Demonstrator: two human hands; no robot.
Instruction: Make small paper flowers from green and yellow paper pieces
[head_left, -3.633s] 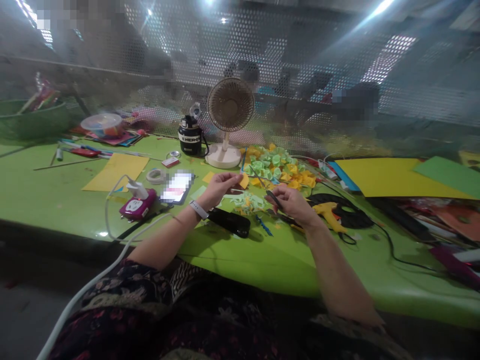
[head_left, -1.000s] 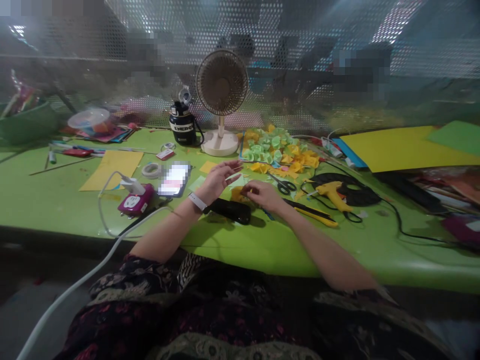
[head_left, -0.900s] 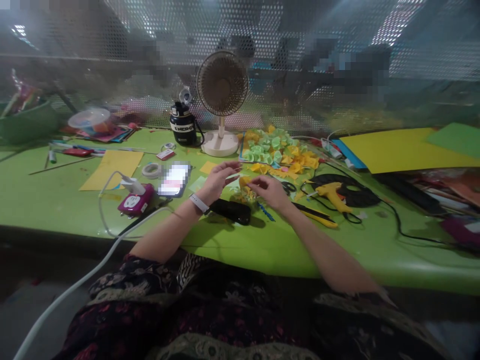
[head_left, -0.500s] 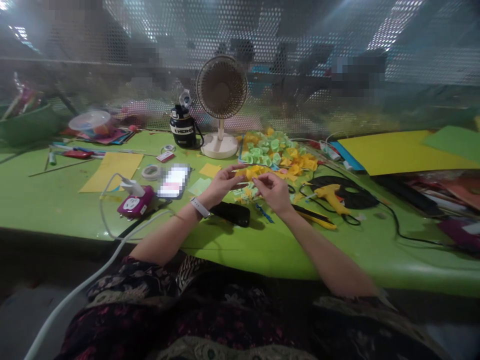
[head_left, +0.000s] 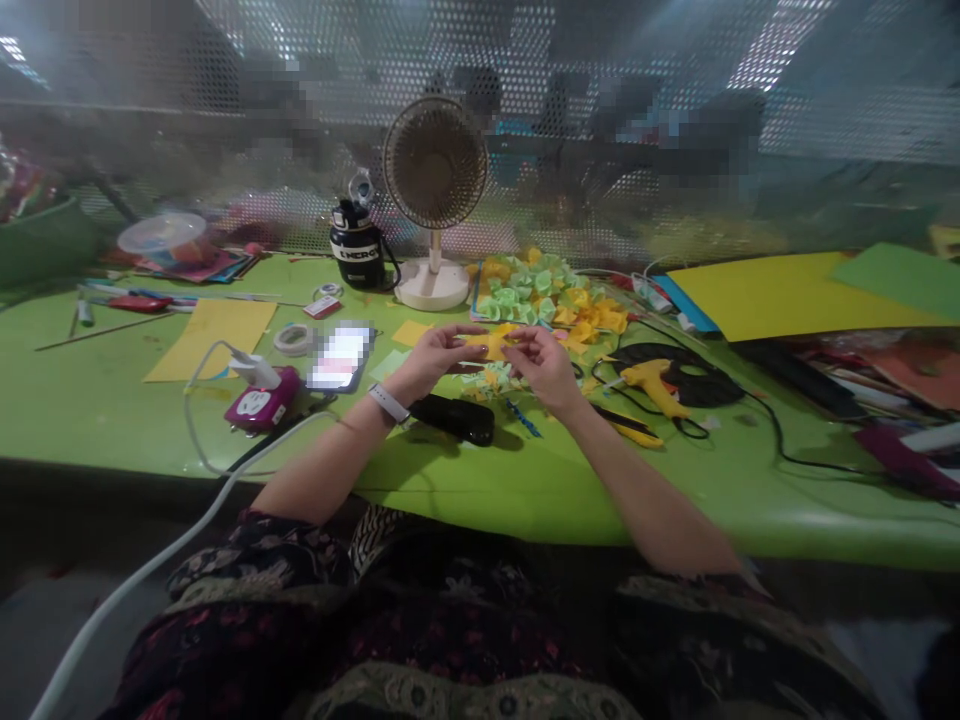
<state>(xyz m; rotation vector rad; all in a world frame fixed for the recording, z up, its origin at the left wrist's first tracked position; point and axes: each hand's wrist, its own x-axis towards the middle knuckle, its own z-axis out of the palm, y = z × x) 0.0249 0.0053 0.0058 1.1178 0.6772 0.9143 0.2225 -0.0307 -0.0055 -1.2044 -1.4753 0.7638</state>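
Note:
Between my two hands is a small piece of yellow paper [head_left: 495, 346]. My left hand [head_left: 441, 362], with a pale band on its wrist, pinches the paper's left side. On the right side, the thumb and fingers of my right hand [head_left: 546, 368] are closed on the same piece. Just beyond lies a heap of green and yellow folded paper flowers [head_left: 541, 290]. Paper scraps [head_left: 491, 382] are scattered beneath my hands. A black case-like object [head_left: 454, 418] rests below my left hand, and a yellow-and-black utility knife [head_left: 628, 427] lies by my right wrist.
A fan [head_left: 435, 165] and a dark bottle [head_left: 357, 255] stand at the back. To the right are a yellow glue gun [head_left: 654, 385] with its cord and large yellow sheets [head_left: 795, 295]. To the left lie a phone [head_left: 341, 357], a tape roll [head_left: 292, 340] and a purple power adapter [head_left: 262, 402].
My hands have come closer to the yellow paper, and my right fingers have shifted onto its side. The paper now shows flatter between them. The whole view has shifted slightly.

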